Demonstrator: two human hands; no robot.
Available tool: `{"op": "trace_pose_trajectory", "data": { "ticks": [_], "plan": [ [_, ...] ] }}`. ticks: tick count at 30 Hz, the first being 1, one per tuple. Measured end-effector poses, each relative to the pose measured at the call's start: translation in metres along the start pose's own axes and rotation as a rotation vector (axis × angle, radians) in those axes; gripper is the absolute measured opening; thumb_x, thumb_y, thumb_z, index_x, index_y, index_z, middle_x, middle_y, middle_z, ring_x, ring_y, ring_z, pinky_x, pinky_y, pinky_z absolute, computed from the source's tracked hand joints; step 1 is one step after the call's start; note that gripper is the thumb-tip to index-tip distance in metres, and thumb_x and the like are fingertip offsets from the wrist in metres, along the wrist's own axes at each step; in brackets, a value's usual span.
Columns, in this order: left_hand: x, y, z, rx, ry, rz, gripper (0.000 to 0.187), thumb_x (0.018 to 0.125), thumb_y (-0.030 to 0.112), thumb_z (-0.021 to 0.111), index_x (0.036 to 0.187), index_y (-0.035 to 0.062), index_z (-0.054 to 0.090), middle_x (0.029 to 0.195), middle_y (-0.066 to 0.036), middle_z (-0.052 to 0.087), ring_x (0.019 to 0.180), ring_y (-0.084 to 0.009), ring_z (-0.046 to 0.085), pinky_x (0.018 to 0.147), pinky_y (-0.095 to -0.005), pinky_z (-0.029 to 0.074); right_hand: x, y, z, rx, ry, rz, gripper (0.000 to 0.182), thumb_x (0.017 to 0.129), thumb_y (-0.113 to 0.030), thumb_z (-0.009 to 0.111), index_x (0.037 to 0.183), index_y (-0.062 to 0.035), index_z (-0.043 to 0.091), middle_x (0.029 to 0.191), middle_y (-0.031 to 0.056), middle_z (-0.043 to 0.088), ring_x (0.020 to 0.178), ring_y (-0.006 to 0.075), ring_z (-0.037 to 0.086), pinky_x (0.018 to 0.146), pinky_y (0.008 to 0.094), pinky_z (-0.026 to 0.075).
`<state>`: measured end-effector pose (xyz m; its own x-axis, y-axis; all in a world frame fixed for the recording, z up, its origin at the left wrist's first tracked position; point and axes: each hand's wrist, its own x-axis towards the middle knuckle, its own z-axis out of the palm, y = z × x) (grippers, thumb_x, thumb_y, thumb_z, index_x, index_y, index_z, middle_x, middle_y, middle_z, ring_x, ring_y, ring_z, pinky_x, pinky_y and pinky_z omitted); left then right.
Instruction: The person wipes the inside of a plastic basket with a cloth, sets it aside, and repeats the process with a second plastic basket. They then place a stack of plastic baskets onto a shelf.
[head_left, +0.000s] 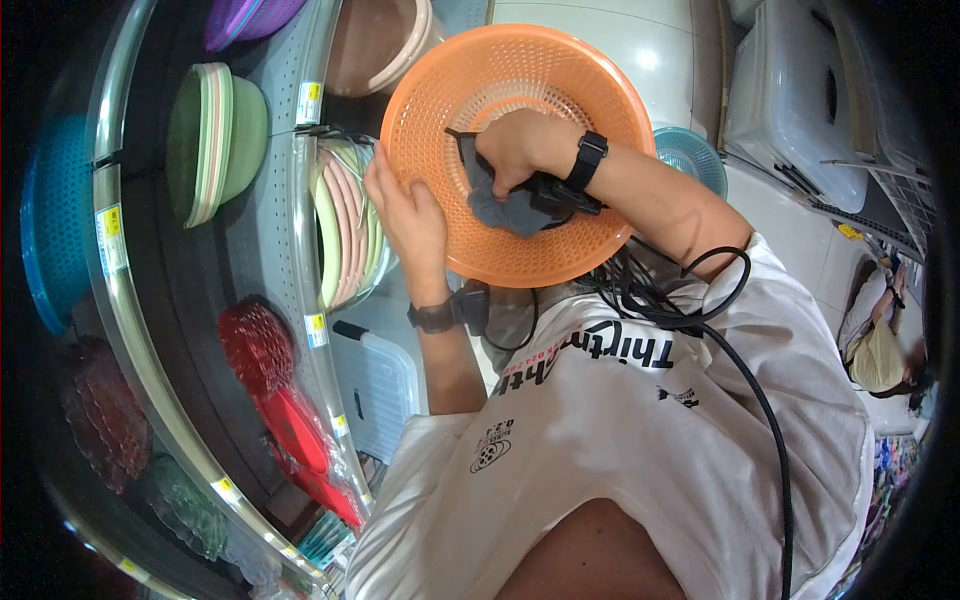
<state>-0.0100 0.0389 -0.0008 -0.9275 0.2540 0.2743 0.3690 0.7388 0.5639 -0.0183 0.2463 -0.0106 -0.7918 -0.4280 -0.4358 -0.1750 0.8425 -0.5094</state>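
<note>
A shelf (283, 190) runs down the left of the orange basket (600, 110), and a clear storage box (790, 120) stands well to the right of it. The orange basket itself is round and held in front of the white shirt (620, 440), its mouth facing the camera and its perforated base turned away. Being circular, it shows no long axis across the rim. It looks like thin moulded plastic, so probably light, fairly stiff and a little slippery; the rim seems the surest hold. Left of the basket, on the shelf, sits a green tub (240, 140). Just beyond the basket's right rim is a teal basket (695, 160), partly hidden by the forearm.

The left hand (405, 215) is at the basket's left rim, fingers nearly straight along the outside, thumb over the inside; how firmly it holds, I cannot tell. The right hand (515, 150) is inside the basket, closed over a grey cloth (510, 210), some fingertips hidden. The cloth lies bunched within the basket, its longer direction slanting from the upper left of the bowl towards the lower right. It looks soft, limp and hard to damage, easily gathered anywhere by the handful.
</note>
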Motion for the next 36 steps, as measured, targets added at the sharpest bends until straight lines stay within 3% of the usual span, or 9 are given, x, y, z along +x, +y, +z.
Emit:
{"op": "trace_pose_trajectory", "data": {
  "ticks": [11,16,19,31,36],
  "plan": [
    [-0.001,0.002,-0.001,0.0,-0.012,-0.033,0.063,0.096,0.004,0.053,0.157,0.0043,0.038,0.149,-0.022,0.043,0.136,-0.0426,0.048,0.113,-0.0464,0.04,0.001,0.002,0.003,0.031,0.039,-0.051,0.05,0.071,-0.046,0.085,0.095,-0.0016,0.08,0.094,0.0186,0.077,0.092,0.0368,0.074,0.083,0.0443,0.057],
    [-0.001,0.001,0.0,0.001,-0.012,-0.032,0.063,0.096,0.005,0.054,0.157,0.0042,0.038,0.149,-0.022,0.043,0.137,-0.0423,0.048,0.113,-0.046,0.04,-0.002,0.001,-0.002,0.063,-0.142,-0.002,0.057,0.069,-0.038,0.089,0.112,-0.0029,0.076,0.105,0.0172,0.077,0.1,0.0354,0.073,0.087,0.0423,0.057],
    [-0.001,0.0,0.0,-0.022,-0.02,-0.045,0.063,0.096,0.004,0.054,0.157,0.0042,0.038,0.149,-0.022,0.043,0.137,-0.0421,0.048,0.114,-0.0456,0.039,0.004,0.004,0.005,0.008,-0.136,-0.018,0.057,0.068,-0.031,0.09,0.114,-0.0035,0.073,0.106,0.0158,0.076,0.102,0.0354,0.072,0.088,0.0421,0.057],
    [-0.001,0.003,0.0,-0.018,-0.014,-0.043,0.064,0.095,0.004,0.055,0.157,0.0048,0.038,0.148,-0.023,0.043,0.137,-0.0425,0.047,0.115,-0.0461,0.039,0.005,0.002,0.011,-0.019,-0.009,-0.043,0.032,0.07,-0.023,0.085,0.096,-0.0065,0.076,0.095,0.015,0.076,0.093,0.0348,0.073,0.082,0.044,0.056],
    [-0.001,0.001,0.0,-0.018,-0.008,-0.031,0.065,0.095,0.005,0.056,0.157,0.0054,0.038,0.148,-0.023,0.044,0.137,-0.0427,0.047,0.114,-0.0464,0.039,0.006,0.005,0.016,0.037,0.033,-0.055,0.033,0.073,-0.019,0.082,0.103,-0.007,0.073,0.105,0.014,0.072,0.1,0.0358,0.07,0.085,0.0445,0.055]
  ]
}}
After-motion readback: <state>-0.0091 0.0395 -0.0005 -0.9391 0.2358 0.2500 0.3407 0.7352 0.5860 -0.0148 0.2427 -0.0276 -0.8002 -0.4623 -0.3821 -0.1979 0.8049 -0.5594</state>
